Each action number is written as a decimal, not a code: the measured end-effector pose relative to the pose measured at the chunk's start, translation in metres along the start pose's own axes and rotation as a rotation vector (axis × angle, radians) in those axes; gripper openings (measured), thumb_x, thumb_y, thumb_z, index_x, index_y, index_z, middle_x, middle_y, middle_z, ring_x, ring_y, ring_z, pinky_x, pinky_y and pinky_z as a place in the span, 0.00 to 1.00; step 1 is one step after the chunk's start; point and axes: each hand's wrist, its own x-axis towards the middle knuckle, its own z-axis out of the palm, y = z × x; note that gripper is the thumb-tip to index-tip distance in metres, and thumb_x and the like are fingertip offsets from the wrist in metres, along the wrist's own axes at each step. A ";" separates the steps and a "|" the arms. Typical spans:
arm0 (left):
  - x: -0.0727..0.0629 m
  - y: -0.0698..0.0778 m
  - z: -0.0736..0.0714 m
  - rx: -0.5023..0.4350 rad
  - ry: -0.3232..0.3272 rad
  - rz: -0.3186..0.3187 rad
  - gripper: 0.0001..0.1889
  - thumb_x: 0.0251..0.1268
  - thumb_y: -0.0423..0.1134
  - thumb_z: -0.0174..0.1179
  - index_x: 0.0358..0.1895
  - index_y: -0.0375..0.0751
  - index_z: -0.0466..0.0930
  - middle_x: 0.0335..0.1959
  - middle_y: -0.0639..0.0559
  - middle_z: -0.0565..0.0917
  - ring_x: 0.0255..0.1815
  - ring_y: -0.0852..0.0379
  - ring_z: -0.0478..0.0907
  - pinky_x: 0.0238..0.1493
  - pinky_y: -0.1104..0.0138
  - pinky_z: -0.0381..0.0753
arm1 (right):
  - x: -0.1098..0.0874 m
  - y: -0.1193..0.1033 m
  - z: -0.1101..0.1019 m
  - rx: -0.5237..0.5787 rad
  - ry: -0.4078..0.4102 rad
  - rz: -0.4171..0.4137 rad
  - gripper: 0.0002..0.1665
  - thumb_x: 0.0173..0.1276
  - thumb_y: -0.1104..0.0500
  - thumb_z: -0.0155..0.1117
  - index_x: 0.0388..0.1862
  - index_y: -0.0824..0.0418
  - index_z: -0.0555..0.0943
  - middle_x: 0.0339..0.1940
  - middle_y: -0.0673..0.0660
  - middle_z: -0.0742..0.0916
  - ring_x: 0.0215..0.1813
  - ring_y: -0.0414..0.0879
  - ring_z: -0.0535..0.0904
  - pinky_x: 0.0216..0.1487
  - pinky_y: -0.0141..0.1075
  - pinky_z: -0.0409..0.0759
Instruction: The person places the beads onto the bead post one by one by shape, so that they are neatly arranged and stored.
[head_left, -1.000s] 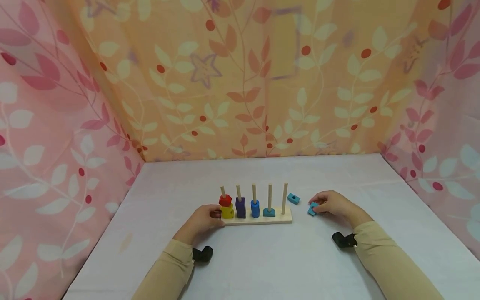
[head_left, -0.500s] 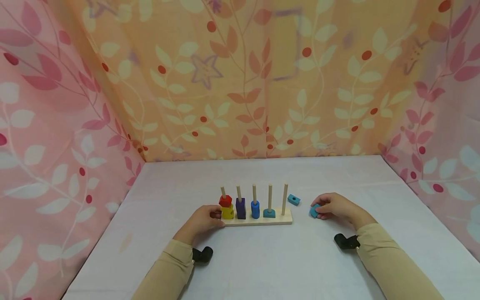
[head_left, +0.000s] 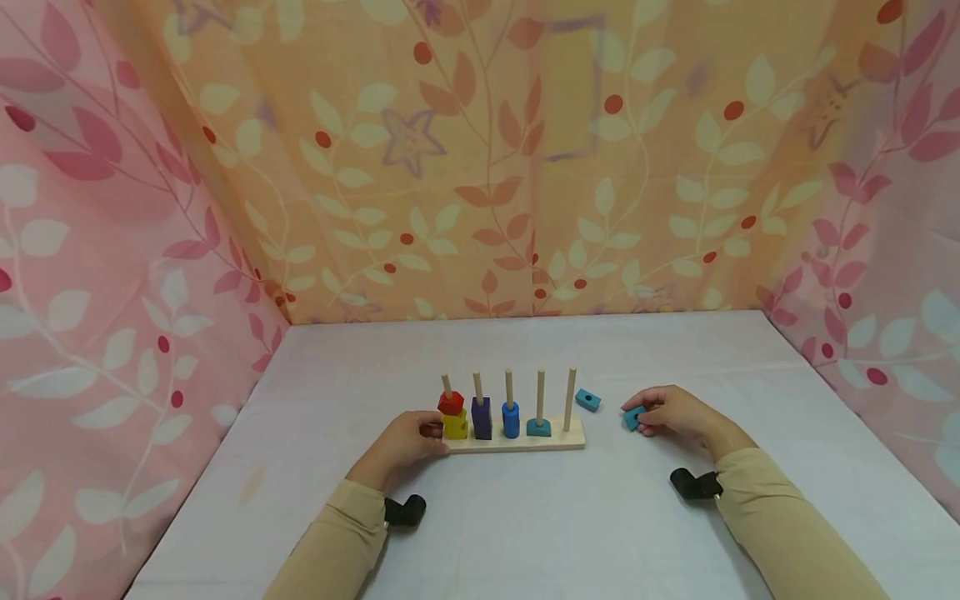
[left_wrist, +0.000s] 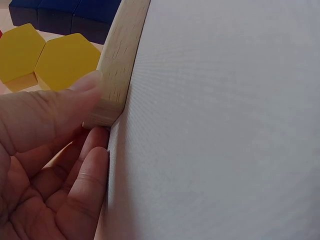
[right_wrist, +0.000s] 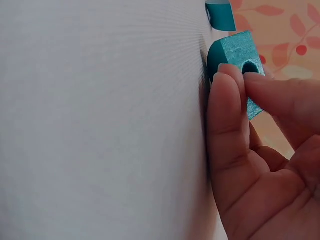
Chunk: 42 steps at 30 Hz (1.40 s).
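Note:
My left hand (head_left: 403, 437) grips the left end of a wooden peg stand (head_left: 517, 447), thumb on its front edge in the left wrist view. From left, the stand's pegs carry yellow hexagonal blocks (left_wrist: 67, 60) under a red block (head_left: 451, 403), then a stack of dark purple blocks (head_left: 482, 419), blue round blocks (head_left: 511, 421) and one teal half-round block (head_left: 538, 428). The rightmost peg (head_left: 570, 400) is bare. My right hand (head_left: 675, 415) pinches a holed teal block (right_wrist: 237, 47) between thumb and fingers, low at the tabletop right of the stand.
Another teal block (head_left: 588, 400) with a hole lies between the stand and my right hand. A white cloth (head_left: 510, 533) covers the table. Patterned curtains (head_left: 487, 167) stand behind it and on both sides. Black wrist devices (head_left: 695, 484) sit at both sleeves.
My right hand has shifted slightly right and turned the teal block a little in its fingers. The left hand keeps its grip on the stand, which stays in place.

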 end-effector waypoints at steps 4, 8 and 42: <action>-0.001 0.001 0.000 0.000 -0.004 -0.001 0.28 0.46 0.38 0.70 0.55 0.39 0.75 0.40 0.52 0.81 0.44 0.54 0.75 0.54 0.54 0.71 | -0.001 -0.001 0.001 0.006 0.015 0.005 0.17 0.67 0.59 0.56 0.47 0.71 0.78 0.34 0.54 0.82 0.32 0.44 0.79 0.37 0.35 0.80; 0.000 0.001 0.001 0.000 -0.002 -0.012 0.28 0.46 0.38 0.70 0.55 0.39 0.75 0.40 0.52 0.81 0.45 0.54 0.75 0.55 0.54 0.71 | -0.001 -0.003 0.002 -0.007 0.046 0.011 0.16 0.69 0.59 0.53 0.46 0.72 0.77 0.34 0.55 0.82 0.32 0.44 0.79 0.37 0.35 0.81; -0.001 0.001 0.000 -0.012 0.002 -0.020 0.29 0.45 0.38 0.70 0.55 0.39 0.75 0.40 0.53 0.81 0.44 0.55 0.75 0.54 0.54 0.71 | -0.009 -0.022 0.004 -0.163 0.088 -0.032 0.17 0.56 0.65 0.65 0.44 0.70 0.75 0.33 0.56 0.79 0.36 0.47 0.75 0.37 0.36 0.77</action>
